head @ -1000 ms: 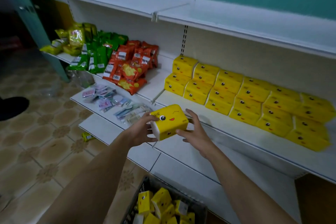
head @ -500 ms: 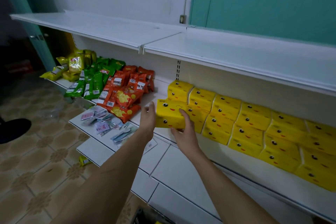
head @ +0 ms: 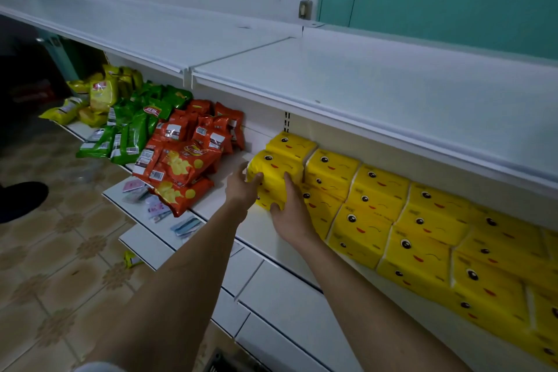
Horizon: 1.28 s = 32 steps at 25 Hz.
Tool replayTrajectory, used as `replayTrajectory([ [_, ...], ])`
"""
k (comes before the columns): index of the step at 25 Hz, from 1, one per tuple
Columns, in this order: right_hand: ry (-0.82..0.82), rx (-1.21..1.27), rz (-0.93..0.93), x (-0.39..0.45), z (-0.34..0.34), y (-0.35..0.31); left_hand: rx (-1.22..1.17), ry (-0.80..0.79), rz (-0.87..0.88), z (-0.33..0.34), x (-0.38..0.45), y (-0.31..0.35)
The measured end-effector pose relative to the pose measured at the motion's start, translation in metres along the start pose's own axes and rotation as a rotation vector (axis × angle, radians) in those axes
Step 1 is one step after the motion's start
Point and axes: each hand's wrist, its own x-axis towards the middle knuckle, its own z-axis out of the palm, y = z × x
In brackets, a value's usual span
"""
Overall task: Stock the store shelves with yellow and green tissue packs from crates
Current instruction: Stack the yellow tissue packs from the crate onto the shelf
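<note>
Yellow tissue pack (head: pixel 276 167) is held between both hands at the left end of the yellow rows, on the middle shelf (head: pixel 217 208). Left hand (head: pixel 243 187) is set against the pack's left end, fingers curled round its edge. Right hand (head: pixel 291 214) is laid on the front face, fingers spread and lightly bent, thumb under the lower edge. The pack is stacked on another yellow pack, face print up, touching the neighbour just right of the grip. More yellow packs (head: pixel 422 220) are lined up further right, two high. Left of the grip, orange snack bags (head: pixel 187 154) are piled near; green bags (head: pixel 133 130) and yellow bags (head: pixel 99 93) lie beyond, well apart. Small sachets (head: pixel 157 205) are scattered on the lower shelf, below-left of the grip.
</note>
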Motion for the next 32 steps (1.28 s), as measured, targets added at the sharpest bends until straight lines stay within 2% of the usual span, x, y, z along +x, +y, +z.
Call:
replayTrajectory([
  [4,-0.08,-0.002,0.039,0.01,-0.006,0.001,-0.124,0.045,-0.083,0.008,0.015,0.0],
  [7,0.078,0.146,-0.013,-0.009,-0.01,0.001,-0.161,0.054,-0.094,0.004,0.002,0.002],
  [9,0.198,0.274,-0.086,-0.039,-0.002,0.008,-0.197,0.182,-0.003,-0.007,-0.027,-0.01],
  [11,0.136,0.316,-0.097,-0.075,0.022,0.026,-0.187,0.358,0.091,-0.02,-0.063,-0.045],
  [14,-0.114,0.256,0.036,-0.124,0.077,0.074,-0.078,0.47,0.055,-0.039,-0.121,-0.129],
  [16,-0.261,0.182,0.175,-0.152,0.116,0.122,-0.029,0.486,-0.083,-0.048,-0.156,-0.197],
  [21,-0.543,-0.027,0.516,-0.198,0.207,0.263,0.041,0.3,-0.696,-0.048,-0.232,-0.405],
  [23,-0.624,-0.099,0.595,-0.202,0.246,0.318,0.013,0.219,-0.866,-0.031,-0.253,-0.483],
  [25,-0.667,-0.128,0.64,-0.198,0.294,0.375,-0.032,0.165,-0.933,-0.007,-0.254,-0.548],
  [28,-0.656,-0.143,0.666,-0.193,0.366,0.465,-0.045,0.135,-0.902,0.039,-0.234,-0.632],
  [32,-0.672,-0.091,0.704,-0.197,0.419,0.542,-0.206,0.235,-0.963,0.082,-0.219,-0.692],
])
